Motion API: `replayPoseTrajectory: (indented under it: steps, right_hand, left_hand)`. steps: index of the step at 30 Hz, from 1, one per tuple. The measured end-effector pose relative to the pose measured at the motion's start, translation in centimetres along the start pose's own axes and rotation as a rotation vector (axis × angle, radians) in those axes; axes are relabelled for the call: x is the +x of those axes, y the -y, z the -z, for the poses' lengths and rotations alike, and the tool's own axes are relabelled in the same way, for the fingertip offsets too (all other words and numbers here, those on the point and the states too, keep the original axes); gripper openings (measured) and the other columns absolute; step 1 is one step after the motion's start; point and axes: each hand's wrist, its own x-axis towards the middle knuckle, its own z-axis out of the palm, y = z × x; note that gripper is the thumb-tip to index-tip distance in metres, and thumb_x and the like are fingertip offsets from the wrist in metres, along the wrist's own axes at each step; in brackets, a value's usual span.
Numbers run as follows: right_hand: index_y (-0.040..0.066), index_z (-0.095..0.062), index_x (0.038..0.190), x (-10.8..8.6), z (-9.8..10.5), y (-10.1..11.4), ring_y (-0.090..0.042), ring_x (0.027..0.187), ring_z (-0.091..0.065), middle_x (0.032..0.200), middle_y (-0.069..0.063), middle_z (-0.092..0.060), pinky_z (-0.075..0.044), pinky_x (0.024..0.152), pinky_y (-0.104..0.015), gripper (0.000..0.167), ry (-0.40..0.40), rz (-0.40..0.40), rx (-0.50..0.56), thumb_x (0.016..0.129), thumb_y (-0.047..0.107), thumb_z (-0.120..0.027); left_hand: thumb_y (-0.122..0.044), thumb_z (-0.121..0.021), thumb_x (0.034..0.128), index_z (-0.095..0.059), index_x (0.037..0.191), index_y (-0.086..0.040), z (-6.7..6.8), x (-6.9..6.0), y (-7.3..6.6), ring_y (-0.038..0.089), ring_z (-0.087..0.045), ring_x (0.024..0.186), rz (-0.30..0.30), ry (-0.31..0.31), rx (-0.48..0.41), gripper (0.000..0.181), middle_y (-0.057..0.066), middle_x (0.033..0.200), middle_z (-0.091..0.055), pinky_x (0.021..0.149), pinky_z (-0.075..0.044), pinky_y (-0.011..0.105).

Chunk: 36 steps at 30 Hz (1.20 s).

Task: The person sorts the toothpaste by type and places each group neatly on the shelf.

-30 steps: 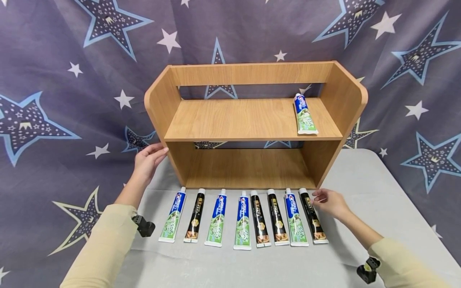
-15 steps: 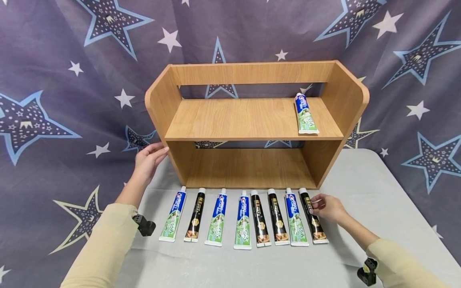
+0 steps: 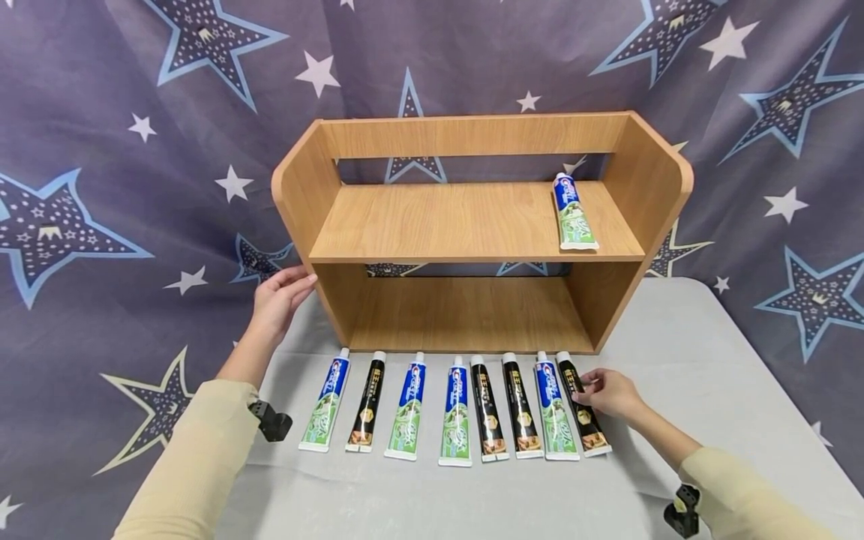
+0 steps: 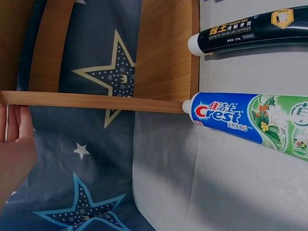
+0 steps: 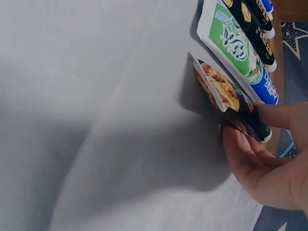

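A purple-grey star-printed curtain (image 3: 169,165) fills the back of my view, and below it a pale grey table (image 3: 378,502) spreads across the lower frame. The two-tier wooden shelf (image 3: 418,225) stands upper centre. My cream sleeves (image 3: 189,457) come in from the bottom corners. At centre left, my left hand (image 3: 277,304) rests its nearly straight fingers against the shelf's left side panel, grasping nothing. At lower right, my right hand (image 3: 610,394) pinches a black toothpaste tube (image 3: 586,421) between thumb and fingers, barely parted; that tube is at the right end of the row, tilted on its side in the right wrist view. I can't tell whether it is fully off the table. The rest of the row, lower centre, is four Crest tubes (image 3: 326,405) and three other black tubes (image 3: 367,405). One more Crest tube (image 3: 574,212) lies on the upper tier, towards the upper right. Small black devices (image 3: 270,421) sit at my wrists.
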Motion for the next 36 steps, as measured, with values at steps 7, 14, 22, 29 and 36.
replayPoseTrajectory:
  steps: [7, 14, 22, 29, 36]
  right_hand:
    - [-0.013, -0.058, 0.107, -0.02, -0.27, 0.29, -0.011, 0.063, -0.056, 0.079, -0.009, -0.061, -0.055, 0.053, -0.022, 0.040, -0.010, -0.051, -0.020, 0.079, 0.012, -0.073]
    - [-0.011, -0.059, 0.107, -0.11, -0.56, 0.49, -0.017, 0.072, -0.057, 0.081, -0.011, -0.061, -0.051, 0.057, -0.022, 0.041, -0.025, -0.130, -0.024, 0.080, 0.018, -0.073]
    - [-0.009, -0.061, 0.107, -0.25, -0.70, 0.48, -0.021, 0.078, -0.059, 0.085, -0.014, -0.065, -0.046, 0.061, -0.022, 0.043, -0.058, -0.170, -0.015, 0.080, 0.022, -0.073]
    - [-0.011, -0.058, 0.113, -0.52, -0.57, 0.50, -0.012, 0.071, -0.060, 0.087, -0.013, -0.067, -0.055, 0.057, -0.022, 0.046, -0.012, -0.237, 0.155, 0.081, 0.017, -0.073]
    - [-0.015, -0.047, 0.123, -0.71, 0.25, 0.79, -0.006, 0.065, -0.059, 0.074, 0.004, -0.062, -0.058, 0.061, -0.022, 0.052, 0.113, -0.272, 0.421, 0.084, 0.011, -0.069]
  left_hand:
    - [0.003, -0.066, 0.0865, -0.066, 0.091, -0.016, -0.06, -0.10, -0.08, 0.001, -0.070, 0.082, -0.007, -0.003, 0.026, 0.019, -0.005, 0.088, -0.066, 0.090, -0.055, 0.017]
    - [0.002, -0.066, 0.0867, -0.066, 0.091, -0.017, -0.06, -0.13, 0.02, 0.000, -0.069, 0.082, 0.000, -0.011, 0.037, 0.019, -0.006, 0.090, -0.065, 0.086, -0.056, 0.013]
    - [0.003, -0.066, 0.0863, -0.066, 0.090, -0.016, -0.09, -0.08, 0.15, 0.001, -0.070, 0.083, -0.008, -0.004, 0.013, 0.019, -0.005, 0.088, -0.066, 0.087, -0.056, 0.015]
    - [0.004, -0.066, 0.0861, -0.067, 0.089, -0.015, 0.01, 0.06, 0.36, 0.002, -0.070, 0.082, -0.014, 0.008, -0.010, 0.020, -0.005, 0.086, -0.067, 0.087, -0.057, 0.016]
    - [0.003, -0.067, 0.0857, -0.067, 0.090, -0.016, 0.10, 0.16, 0.28, 0.002, -0.070, 0.083, -0.015, 0.007, 0.001, 0.020, -0.005, 0.087, -0.067, 0.091, -0.055, 0.018]
